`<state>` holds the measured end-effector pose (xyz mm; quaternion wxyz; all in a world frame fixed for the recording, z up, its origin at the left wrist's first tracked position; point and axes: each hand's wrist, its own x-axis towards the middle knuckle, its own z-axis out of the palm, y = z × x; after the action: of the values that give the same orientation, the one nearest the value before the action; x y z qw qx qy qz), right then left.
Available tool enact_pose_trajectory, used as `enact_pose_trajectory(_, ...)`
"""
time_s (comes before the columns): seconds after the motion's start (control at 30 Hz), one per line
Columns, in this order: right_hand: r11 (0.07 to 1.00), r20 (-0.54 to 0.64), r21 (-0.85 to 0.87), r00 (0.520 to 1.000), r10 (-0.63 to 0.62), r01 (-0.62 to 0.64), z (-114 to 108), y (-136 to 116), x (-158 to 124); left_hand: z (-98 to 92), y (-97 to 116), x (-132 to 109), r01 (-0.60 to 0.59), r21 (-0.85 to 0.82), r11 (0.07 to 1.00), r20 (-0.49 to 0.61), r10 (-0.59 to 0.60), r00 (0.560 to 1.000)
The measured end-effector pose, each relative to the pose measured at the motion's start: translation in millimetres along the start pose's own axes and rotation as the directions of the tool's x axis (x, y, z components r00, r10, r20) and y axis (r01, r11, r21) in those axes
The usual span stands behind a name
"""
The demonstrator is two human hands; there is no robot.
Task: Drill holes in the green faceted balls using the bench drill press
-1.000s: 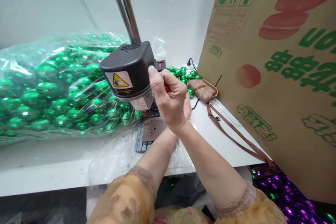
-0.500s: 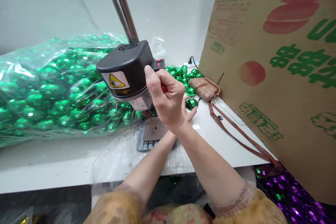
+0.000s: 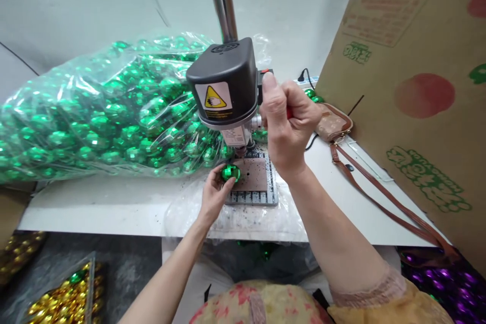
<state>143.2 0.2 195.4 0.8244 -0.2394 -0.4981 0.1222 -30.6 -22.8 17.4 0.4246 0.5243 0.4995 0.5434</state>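
Observation:
My left hand [image 3: 213, 197] has its fingers around a shiny green faceted ball [image 3: 231, 173]. It holds the ball at the left edge of a brown board [image 3: 255, 171] on the grey slotted base [image 3: 272, 196] of a small drill press. The black motor housing [image 3: 223, 78] of the drill press, with a yellow warning label, stands above. On its right side my right hand [image 3: 290, 129] is closed around the lever, whose red grip [image 3: 290, 112] shows between the fingers. Dark shavings lie scattered over the base and board.
A big clear bag of green balls [image 3: 94, 126] lies on the white table [image 3: 94, 207] at left. To the right are a small brown purse [image 3: 334, 122] with a long strap and a tall cardboard box [image 3: 410, 136]. Gold balls [image 3: 61, 304] and purple balls [image 3: 448, 283] sit below table level.
My left hand has come from behind my right wrist, at the right of the press, over to the base's left side with a green ball. My right hand stays on the lever. The view has shifted.

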Motion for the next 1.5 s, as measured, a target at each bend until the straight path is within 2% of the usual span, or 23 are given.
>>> enact_pose_trajectory(0.13,0.996,0.004,-0.081,1.000,-0.023,0.023,-1.1,0.8,0.3,-4.2,-7.7,24.5,-0.030,0.085,0.996,0.103,0.021,0.994)
enact_pose_trajectory(0.3,0.987,0.020,-0.160,1.000,-0.019,0.022,-1.1,-1.8,-0.1,1.6,-12.5,34.0,-0.134,0.178,0.975,0.186,0.100,0.977)
enact_pose_trajectory(0.43,0.998,0.010,-0.066,1.000,-0.021,0.022,-0.5,-2.4,-0.1,8.3,-11.6,33.6,-0.225,0.278,0.934,0.254,0.154,0.955)
enact_pose_trajectory(0.6,0.998,0.015,-0.043,0.999,-0.036,0.037,-0.8,-3.2,-0.3,22.3,-12.9,25.9,-0.202,0.232,0.951,0.230,0.148,0.962)
enact_pose_trajectory(0.7,0.997,0.016,-0.067,1.000,-0.027,0.028,0.0,-4.4,0.2,27.6,-14.6,21.6,-0.185,0.216,0.959,0.255,0.128,0.959)
enact_pose_trajectory(0.9,0.997,0.024,-0.050,0.998,-0.055,0.057,-1.6,-3.6,-0.5,27.9,-12.8,18.9,-0.194,0.233,0.953,0.270,0.128,0.954)
enact_pose_trajectory(1.1,0.982,0.032,-0.123,0.989,-0.144,0.146,-11.6,4.5,-20.6,29.7,-8.9,16.8,-0.198,0.210,0.957,0.261,0.140,0.955)
enact_pose_trajectory(1.33,0.974,0.017,-0.011,0.974,-0.225,0.226,-16.8,15.3,-34.4,31.6,-4.4,15.3,-0.179,0.193,0.965,0.255,0.127,0.959)
enact_pose_trajectory(1.5,0.974,0.016,-0.086,0.978,-0.210,0.210,-19.9,17.7,-36.8,32.4,-4.7,15.9,-0.196,0.188,0.963,0.253,0.145,0.957)
